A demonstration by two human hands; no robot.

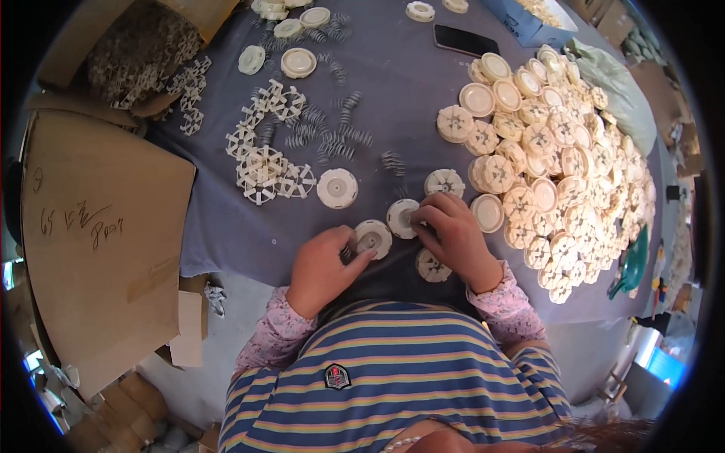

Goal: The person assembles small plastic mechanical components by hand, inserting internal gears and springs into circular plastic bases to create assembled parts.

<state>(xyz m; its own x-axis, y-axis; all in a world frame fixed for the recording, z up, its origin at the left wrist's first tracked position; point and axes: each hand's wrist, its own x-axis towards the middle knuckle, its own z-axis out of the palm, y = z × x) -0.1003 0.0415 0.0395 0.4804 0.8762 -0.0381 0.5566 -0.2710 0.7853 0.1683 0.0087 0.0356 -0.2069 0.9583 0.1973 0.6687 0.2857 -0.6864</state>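
A: Parts located? Finger state?
B: Mid-length of the table (408,98), by the near edge. A white disc (383,237) is touched at its left by the left hand (325,264); thumb and forefinger parted, dark blurred coil seen between. A second disc (397,218) is met at its right rim by the right hand (453,234), fingertips bunched narrow. Firm grip on either: can't be told.

A: Key relation?
B: Discs are placed side by side between the hands, the right-hand one slightly farther from the near edge. Round, so no long axis. The nearest loose spring (393,163) is laid toward the far edge, axis slanted; right hand nearer.

A: Labels?
B: Dark handwriting is carried by the carton (106,302) at the left edge. Red-and-black patch (337,376) is worn on the striped shirt (408,347). Blue box (529,30), far edge: print too small to be read.
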